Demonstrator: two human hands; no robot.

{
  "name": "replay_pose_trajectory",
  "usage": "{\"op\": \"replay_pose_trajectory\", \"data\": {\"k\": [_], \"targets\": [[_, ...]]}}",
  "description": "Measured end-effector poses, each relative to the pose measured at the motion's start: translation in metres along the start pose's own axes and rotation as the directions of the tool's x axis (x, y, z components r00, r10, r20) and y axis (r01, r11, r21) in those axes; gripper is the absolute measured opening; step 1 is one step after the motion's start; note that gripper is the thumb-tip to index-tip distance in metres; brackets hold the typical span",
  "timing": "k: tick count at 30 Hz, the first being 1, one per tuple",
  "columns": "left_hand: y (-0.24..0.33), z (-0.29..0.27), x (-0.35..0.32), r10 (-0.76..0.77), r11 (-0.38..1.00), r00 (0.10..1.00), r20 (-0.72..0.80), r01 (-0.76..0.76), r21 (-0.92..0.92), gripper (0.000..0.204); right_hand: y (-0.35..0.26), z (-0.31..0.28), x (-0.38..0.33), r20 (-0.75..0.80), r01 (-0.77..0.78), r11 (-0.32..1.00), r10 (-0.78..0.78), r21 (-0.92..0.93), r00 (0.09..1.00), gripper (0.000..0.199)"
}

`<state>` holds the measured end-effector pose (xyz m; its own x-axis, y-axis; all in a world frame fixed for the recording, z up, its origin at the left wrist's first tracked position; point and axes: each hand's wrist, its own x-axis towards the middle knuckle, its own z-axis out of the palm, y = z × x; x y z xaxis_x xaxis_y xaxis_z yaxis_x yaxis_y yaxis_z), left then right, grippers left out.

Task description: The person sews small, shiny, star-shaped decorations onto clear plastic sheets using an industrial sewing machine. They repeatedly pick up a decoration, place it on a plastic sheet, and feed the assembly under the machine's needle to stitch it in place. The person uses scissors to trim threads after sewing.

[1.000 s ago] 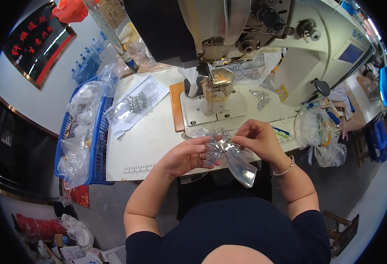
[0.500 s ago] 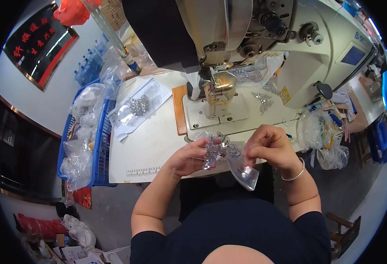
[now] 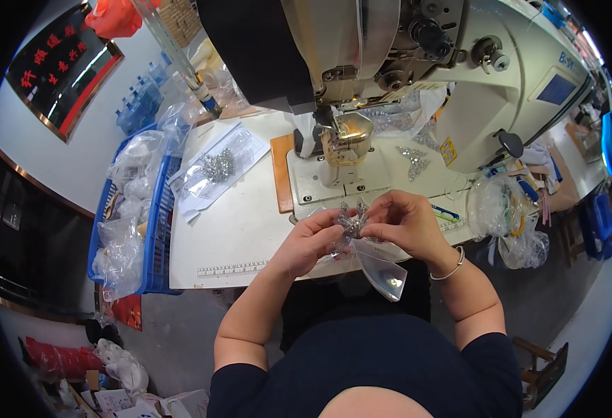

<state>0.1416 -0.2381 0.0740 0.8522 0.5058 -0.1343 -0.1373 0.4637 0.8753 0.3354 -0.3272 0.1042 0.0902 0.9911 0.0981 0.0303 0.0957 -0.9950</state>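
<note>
Between my two hands is a glittery silver rhinestone applique (image 3: 352,221) with pointed, petal-like parts. My left hand (image 3: 313,240) grips its left side, thumb and fingers closed. From the right, my right hand (image 3: 402,226) pinches the applique near its middle. A clear plastic strip (image 3: 382,273) hangs below it, over the table's front edge. The sewing machine's post bed (image 3: 347,157) stands just beyond my hands. A similar silver applique (image 3: 413,161) lies on the table right of the post, and a silver cluster (image 3: 217,166) rests on a clear bag at the left.
The sewing machine head (image 3: 417,42) overhangs the white table (image 3: 229,237). A blue basket (image 3: 156,230) packed with clear plastic bags stands left of the table. A plastic-wrapped bundle (image 3: 495,209) sits at the right edge. Close to my right hand lies a green pen-like tool (image 3: 446,214).
My right hand has moved left and closed onto the applique. The applique's parts are now drawn together and tilted up, while the plastic strip still hangs below.
</note>
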Motion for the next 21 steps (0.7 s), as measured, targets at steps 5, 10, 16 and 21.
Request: {"op": "replay_pose_trajectory", "data": {"k": [5, 10, 16, 21], "targets": [[-0.003, 0.001, -0.005, -0.030, 0.999, 0.999, 0.028, 0.029, 0.045, 0.037, -0.002, 0.000, -0.002, -0.085, 0.030, 0.999, -0.026, 0.035, 0.996, 0.019], [0.002, -0.001, -0.010, -0.042, 0.999, 0.995, 0.096, 0.041, 0.006, 0.035, 0.008, -0.004, -0.001, -0.125, 0.056, 0.998, -0.059, -0.022, 0.990, 0.019], [0.003, -0.003, -0.012, -0.057, 0.998, 0.991, 0.123, 0.056, 0.015, 0.036, 0.005, 0.000, -0.003, -0.135, 0.128, 0.971, -0.157, -0.203, 0.978, 0.019], [0.000, -0.004, -0.012, -0.054, 0.999, 0.992, 0.110, 0.054, 0.008, 0.036, 0.003, 0.003, -0.007, -0.090, 0.243, 0.885, -0.301, -0.398, 0.949, 0.020]]}}
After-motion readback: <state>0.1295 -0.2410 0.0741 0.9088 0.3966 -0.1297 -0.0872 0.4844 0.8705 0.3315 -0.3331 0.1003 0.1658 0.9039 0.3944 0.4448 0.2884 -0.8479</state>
